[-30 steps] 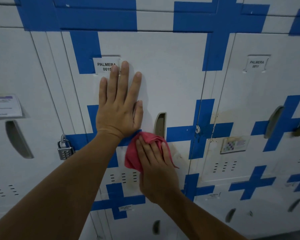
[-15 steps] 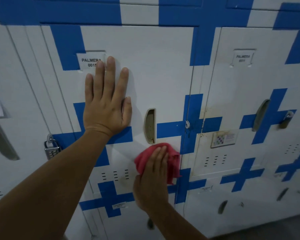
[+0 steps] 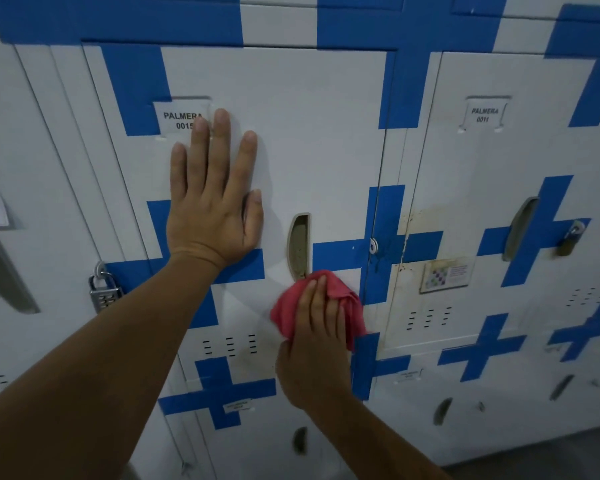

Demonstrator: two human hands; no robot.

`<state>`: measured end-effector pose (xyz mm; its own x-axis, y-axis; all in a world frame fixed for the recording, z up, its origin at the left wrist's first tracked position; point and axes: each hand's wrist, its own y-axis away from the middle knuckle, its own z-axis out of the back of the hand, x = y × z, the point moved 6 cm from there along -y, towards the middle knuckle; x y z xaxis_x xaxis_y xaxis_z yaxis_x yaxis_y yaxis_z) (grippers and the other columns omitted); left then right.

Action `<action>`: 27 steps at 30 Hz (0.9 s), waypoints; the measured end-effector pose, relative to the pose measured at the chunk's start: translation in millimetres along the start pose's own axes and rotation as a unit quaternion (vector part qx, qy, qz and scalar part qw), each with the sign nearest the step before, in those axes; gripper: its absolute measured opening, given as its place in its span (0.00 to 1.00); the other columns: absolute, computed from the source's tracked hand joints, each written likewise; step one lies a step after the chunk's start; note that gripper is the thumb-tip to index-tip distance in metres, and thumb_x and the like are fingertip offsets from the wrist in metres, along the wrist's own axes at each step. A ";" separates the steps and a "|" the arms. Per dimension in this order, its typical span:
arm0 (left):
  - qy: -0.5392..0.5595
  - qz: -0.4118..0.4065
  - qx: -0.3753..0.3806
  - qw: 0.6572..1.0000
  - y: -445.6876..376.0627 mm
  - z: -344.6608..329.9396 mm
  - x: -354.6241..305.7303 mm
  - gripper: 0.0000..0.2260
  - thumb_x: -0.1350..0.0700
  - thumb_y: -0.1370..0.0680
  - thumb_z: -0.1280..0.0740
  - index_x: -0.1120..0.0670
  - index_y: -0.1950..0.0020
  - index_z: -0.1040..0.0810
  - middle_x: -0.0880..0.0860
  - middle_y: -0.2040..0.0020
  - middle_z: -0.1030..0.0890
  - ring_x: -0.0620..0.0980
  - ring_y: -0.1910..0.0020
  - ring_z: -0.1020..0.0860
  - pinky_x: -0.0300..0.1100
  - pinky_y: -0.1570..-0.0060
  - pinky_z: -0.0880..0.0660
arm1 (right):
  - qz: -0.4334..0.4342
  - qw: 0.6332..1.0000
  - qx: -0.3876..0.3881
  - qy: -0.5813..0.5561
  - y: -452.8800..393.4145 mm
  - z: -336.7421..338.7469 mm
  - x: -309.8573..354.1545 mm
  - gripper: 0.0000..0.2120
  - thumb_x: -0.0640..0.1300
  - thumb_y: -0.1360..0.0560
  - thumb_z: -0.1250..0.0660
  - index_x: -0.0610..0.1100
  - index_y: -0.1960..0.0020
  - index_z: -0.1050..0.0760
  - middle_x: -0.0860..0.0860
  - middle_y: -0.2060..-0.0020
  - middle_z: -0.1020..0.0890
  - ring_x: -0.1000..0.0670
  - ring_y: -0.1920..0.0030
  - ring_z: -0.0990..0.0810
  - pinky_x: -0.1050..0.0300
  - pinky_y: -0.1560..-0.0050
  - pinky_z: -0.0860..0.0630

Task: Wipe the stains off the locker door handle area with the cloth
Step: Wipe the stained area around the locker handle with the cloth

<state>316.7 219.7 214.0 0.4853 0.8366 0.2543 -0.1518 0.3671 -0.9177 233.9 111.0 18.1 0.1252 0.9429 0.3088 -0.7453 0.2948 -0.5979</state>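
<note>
The white locker door [image 3: 312, 140] with blue tape crosses fills the middle of the view. Its recessed handle [image 3: 298, 245] is a grimy vertical slot. My left hand [image 3: 215, 199] lies flat on the door, fingers straight, left of the handle and just under the name label [image 3: 179, 117]. My right hand [image 3: 317, 344] presses a bunched red cloth [image 3: 347, 303] against the door directly below the handle's lower end, fingers straight over the cloth. A faint brown smudge shows by the vent slots [image 3: 229, 344] to the left of the cloth.
A combination padlock [image 3: 104, 289] hangs on the locker to the left. The neighbouring door on the right carries brown stains [image 3: 407, 220], a small sticker [image 3: 445, 275], its own handle [image 3: 520, 226] and a padlock [image 3: 570, 239]. More lockers sit below.
My right hand has carried the cloth from left of the handle's base to the right and slightly down. My left hand stays pressed in the same spot on the door.
</note>
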 end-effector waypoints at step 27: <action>0.003 0.000 -0.004 1.000 -1.3 0.1 0.1 0.29 0.48 0.17 0.48 0.55 0.18 0.51 0.64 0.19 0.48 0.65 0.20 0.50 0.58 0.22 0.56 | 0.122 0.985 0.066 0.098 -13.8 23.0 -49.8 0.46 0.54 0.25 0.36 0.50 0.21 0.65 0.52 0.22 0.57 0.44 0.22 0.58 0.38 0.25 0.52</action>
<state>316.9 219.4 215.3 0.4903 0.8340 0.2532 -0.1451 0.3646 -0.9198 222.8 56.4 28.0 0.0463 0.9989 0.0100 -0.8457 0.0445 -0.5317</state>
